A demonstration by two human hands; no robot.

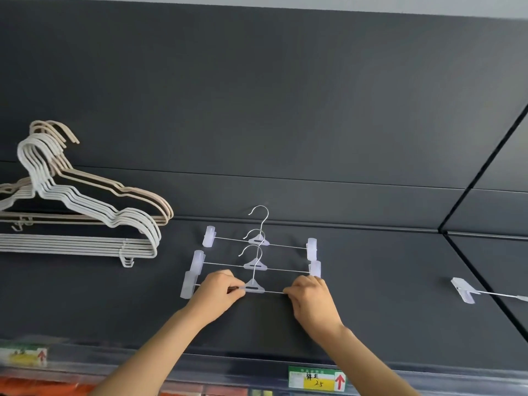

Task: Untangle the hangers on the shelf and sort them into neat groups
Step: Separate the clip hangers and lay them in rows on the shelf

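Three clip hangers with metal hooks and clear plastic clips lie in a row on the dark shelf [371,267]. The nearest clip hanger [254,287] has its thin bar pinched by my left hand [218,290] left of its centre piece and by my right hand [310,295] near its right end. The middle clip hanger [255,264] and the far clip hanger [258,240] lie just behind it, their hooks overlapping. At the left a stack of white hangers [85,221] lies on top of a stack of beige hangers [128,192].
Another clip hanger [468,291] lies alone at the far right, partly cut off by the frame edge. The shelf's front rail carries a price label [315,378] and a second label [24,356] at the left. Dark back panels rise behind the shelf.
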